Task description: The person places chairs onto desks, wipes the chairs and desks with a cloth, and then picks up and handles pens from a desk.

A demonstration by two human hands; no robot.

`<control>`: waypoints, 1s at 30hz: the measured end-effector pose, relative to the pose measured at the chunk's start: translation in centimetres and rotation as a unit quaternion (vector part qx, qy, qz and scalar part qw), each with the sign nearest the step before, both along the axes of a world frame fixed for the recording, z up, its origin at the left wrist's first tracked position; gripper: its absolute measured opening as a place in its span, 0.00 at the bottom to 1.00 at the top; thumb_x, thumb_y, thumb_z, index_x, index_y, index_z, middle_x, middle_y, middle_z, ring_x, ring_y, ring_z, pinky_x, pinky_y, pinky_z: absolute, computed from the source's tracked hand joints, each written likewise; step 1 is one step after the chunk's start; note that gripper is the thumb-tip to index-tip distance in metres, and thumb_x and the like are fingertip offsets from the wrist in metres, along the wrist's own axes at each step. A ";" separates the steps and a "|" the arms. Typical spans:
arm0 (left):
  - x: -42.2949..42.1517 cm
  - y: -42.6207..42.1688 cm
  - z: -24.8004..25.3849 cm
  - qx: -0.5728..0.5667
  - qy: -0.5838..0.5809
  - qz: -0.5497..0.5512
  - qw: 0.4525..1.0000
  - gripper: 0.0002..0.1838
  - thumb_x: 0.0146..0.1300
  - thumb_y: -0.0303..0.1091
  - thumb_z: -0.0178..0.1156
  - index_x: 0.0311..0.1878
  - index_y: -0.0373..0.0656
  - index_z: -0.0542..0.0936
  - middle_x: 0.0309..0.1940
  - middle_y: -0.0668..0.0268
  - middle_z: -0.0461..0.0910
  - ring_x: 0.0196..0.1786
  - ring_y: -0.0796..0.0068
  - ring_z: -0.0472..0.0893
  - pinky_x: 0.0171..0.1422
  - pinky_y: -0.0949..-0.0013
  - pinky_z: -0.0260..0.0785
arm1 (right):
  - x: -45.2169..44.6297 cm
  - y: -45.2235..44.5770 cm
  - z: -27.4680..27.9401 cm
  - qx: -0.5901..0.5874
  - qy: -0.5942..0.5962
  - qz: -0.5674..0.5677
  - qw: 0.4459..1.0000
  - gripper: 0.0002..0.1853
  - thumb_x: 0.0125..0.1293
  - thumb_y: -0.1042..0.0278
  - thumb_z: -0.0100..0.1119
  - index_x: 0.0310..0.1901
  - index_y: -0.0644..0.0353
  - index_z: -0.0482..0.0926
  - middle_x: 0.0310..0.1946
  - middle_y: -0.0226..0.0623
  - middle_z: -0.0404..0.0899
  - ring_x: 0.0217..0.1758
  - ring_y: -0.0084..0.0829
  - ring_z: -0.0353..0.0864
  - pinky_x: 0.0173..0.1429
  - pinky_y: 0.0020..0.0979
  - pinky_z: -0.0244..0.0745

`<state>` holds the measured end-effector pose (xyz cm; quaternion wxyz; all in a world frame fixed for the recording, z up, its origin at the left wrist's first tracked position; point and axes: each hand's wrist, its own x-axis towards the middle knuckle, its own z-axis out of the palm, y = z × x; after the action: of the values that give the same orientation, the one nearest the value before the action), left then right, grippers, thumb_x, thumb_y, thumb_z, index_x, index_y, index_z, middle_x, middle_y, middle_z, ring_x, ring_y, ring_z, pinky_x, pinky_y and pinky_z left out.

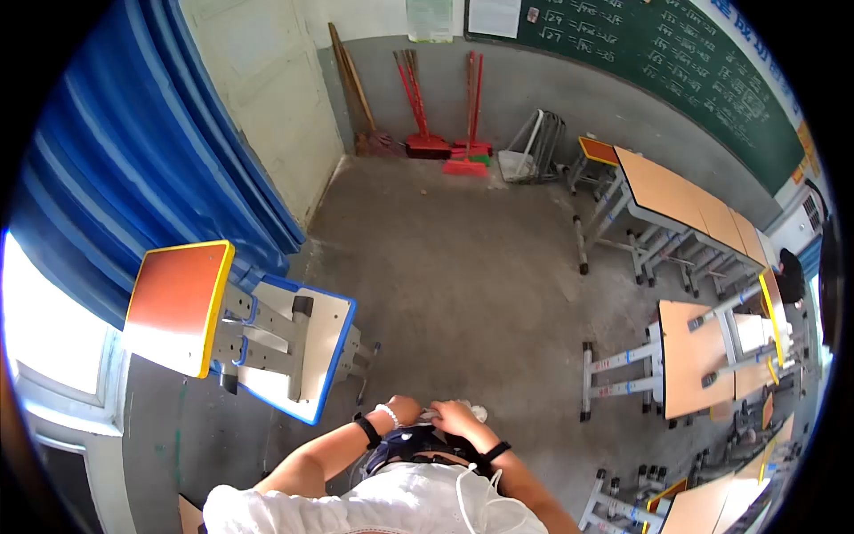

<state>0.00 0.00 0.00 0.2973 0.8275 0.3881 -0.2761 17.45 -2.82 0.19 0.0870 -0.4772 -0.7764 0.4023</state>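
Right hand (455, 416): grip closed on crumpled white material (480, 414), emerging at 2 sides. Left hand (405, 410): just beside, fingers hidden, grip indeterminable.

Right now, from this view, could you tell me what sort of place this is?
Most likely a classroom: the green chalkboard carries handwritten square roots, and several desks stand near that wall.

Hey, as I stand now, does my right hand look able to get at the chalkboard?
Probably not: your right hand is down at your waist, while the chalkboard is up on the wall beyond, with a stretch of floor and tan-topped desks in between.
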 end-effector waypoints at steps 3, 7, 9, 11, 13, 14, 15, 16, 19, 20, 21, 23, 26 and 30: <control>5.7 0.1 1.3 -0.018 -0.114 0.061 0.991 0.13 0.51 0.40 0.54 0.38 0.45 0.79 0.34 0.55 0.79 0.40 0.53 0.77 0.45 0.58 0.69 | 8.5 1.1 1.0 -0.084 0.008 -0.036 0.996 0.17 0.50 0.62 0.55 0.42 0.58 0.75 0.35 0.50 0.77 0.40 0.49 0.76 0.42 0.40 0.71; 0.0 1.6 1.8 0.045 -0.238 0.243 0.939 0.18 0.56 0.42 0.51 0.47 0.45 0.75 0.41 0.54 0.77 0.45 0.55 0.76 0.49 0.60 0.67 | 9.6 7.8 -1.2 -0.111 0.006 -0.057 0.992 0.13 0.49 0.62 0.55 0.36 0.58 0.76 0.29 0.46 0.78 0.34 0.46 0.78 0.37 0.39 0.71; -4.1 -1.0 -3.7 0.065 -0.098 0.273 0.955 0.18 0.57 0.42 0.50 0.47 0.43 0.75 0.43 0.56 0.76 0.47 0.59 0.75 0.49 0.63 0.68 | 10.3 9.7 -3.5 -0.082 -0.047 -0.015 0.995 0.13 0.49 0.62 0.55 0.36 0.57 0.76 0.30 0.45 0.78 0.35 0.45 0.78 0.38 0.38 0.71; -5.6 -2.7 0.2 -0.018 0.110 0.450 0.886 0.17 0.58 0.44 0.46 0.45 0.45 0.76 0.45 0.58 0.76 0.49 0.65 0.75 0.50 0.63 0.68 | 9.5 11.8 -3.7 -0.092 -0.071 0.014 0.993 0.13 0.48 0.63 0.55 0.36 0.58 0.76 0.31 0.45 0.78 0.36 0.45 0.78 0.39 0.38 0.72; -7.9 -7.1 -3.0 -0.019 0.128 0.560 0.818 0.16 0.53 0.41 0.50 0.40 0.42 0.79 0.40 0.56 0.78 0.45 0.59 0.77 0.46 0.61 0.71 | 8.4 13.3 -5.4 -0.083 -0.056 0.029 0.995 0.13 0.48 0.63 0.55 0.36 0.57 0.76 0.32 0.45 0.78 0.37 0.45 0.77 0.40 0.37 0.72; -8.5 -8.4 -3.0 -0.038 0.096 0.605 0.789 0.17 0.53 0.41 0.50 0.40 0.42 0.79 0.40 0.56 0.78 0.46 0.58 0.77 0.47 0.61 0.71 | 8.1 14.7 -8.4 -0.065 -0.028 0.028 0.997 0.13 0.48 0.63 0.55 0.36 0.57 0.76 0.32 0.45 0.78 0.37 0.45 0.77 0.40 0.37 0.72; -8.7 -9.3 -2.9 -0.054 0.060 0.646 0.759 0.17 0.53 0.41 0.51 0.41 0.41 0.79 0.41 0.55 0.78 0.46 0.58 0.77 0.47 0.61 0.70 | 7.4 16.7 -10.1 -0.047 -0.002 0.024 0.999 0.13 0.48 0.64 0.55 0.36 0.57 0.76 0.32 0.44 0.78 0.37 0.45 0.77 0.40 0.37 0.72; -9.5 -11.2 -2.8 -0.074 0.030 0.680 0.729 0.17 0.53 0.41 0.51 0.41 0.41 0.79 0.41 0.55 0.78 0.46 0.57 0.77 0.48 0.61 0.70 | 6.0 17.2 -10.2 -0.056 -0.008 0.037 0.998 0.13 0.48 0.64 0.55 0.36 0.59 0.76 0.32 0.46 0.78 0.37 0.46 0.77 0.40 0.38 0.71; -11.6 -15.2 -6.6 -0.013 -0.059 0.753 0.656 0.19 0.54 0.41 0.51 0.47 0.43 0.76 0.47 0.61 0.76 0.50 0.64 0.74 0.53 0.66 0.65 | 0.3 22.2 -10.0 -0.043 -0.019 0.074 0.996 0.14 0.48 0.65 0.53 0.37 0.63 0.77 0.32 0.49 0.77 0.38 0.48 0.77 0.41 0.39 0.70; -13.0 -15.0 -6.7 -0.011 -0.102 0.790 0.604 0.21 0.54 0.42 0.53 0.49 0.41 0.74 0.46 0.60 0.76 0.49 0.66 0.74 0.52 0.67 0.65 | -1.9 23.9 -10.4 -0.035 -0.024 0.096 0.994 0.14 0.48 0.66 0.52 0.37 0.63 0.77 0.32 0.49 0.77 0.39 0.48 0.77 0.41 0.38 0.70; -14.2 -15.1 -7.1 -0.015 -0.151 0.822 0.548 0.23 0.54 0.43 0.54 0.51 0.40 0.72 0.45 0.59 0.76 0.47 0.68 0.74 0.51 0.68 0.66 | -3.1 25.6 -10.7 -0.027 -0.035 0.117 0.992 0.14 0.49 0.67 0.52 0.36 0.63 0.77 0.32 0.50 0.77 0.39 0.48 0.76 0.41 0.38 0.70; -15.9 -16.4 -7.5 -0.030 -0.237 0.873 0.425 0.28 0.53 0.45 0.56 0.55 0.37 0.68 0.44 0.58 0.75 0.45 0.71 0.74 0.49 0.69 0.67 | -7.6 28.3 -11.2 -0.012 -0.074 0.100 0.992 0.13 0.49 0.68 0.51 0.36 0.64 0.76 0.33 0.50 0.77 0.39 0.48 0.76 0.41 0.37 0.70; -18.0 -15.8 -9.1 0.112 -0.215 0.913 0.328 0.34 0.57 0.53 0.52 0.58 0.34 0.63 0.48 0.56 0.73 0.48 0.69 0.73 0.51 0.68 0.65 | -12.4 31.0 -11.4 -0.036 0.014 0.021 0.999 0.14 0.51 0.67 0.50 0.37 0.66 0.76 0.33 0.52 0.77 0.40 0.50 0.76 0.43 0.38 0.70; -20.1 -12.2 -8.4 0.127 -0.176 0.926 0.310 0.35 0.59 0.55 0.48 0.59 0.33 0.63 0.54 0.51 0.69 0.58 0.61 0.68 0.61 0.64 0.59 | -18.3 34.0 -9.1 0.075 -0.026 0.160 0.984 0.15 0.54 0.64 0.48 0.38 0.65 0.76 0.35 0.53 0.76 0.41 0.51 0.75 0.44 0.42 0.70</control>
<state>-20.09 -12.17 -8.35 0.3115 -0.0162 0.8688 0.3847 -0.84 31.23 -8.92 0.0366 -0.3492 -0.8726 0.3395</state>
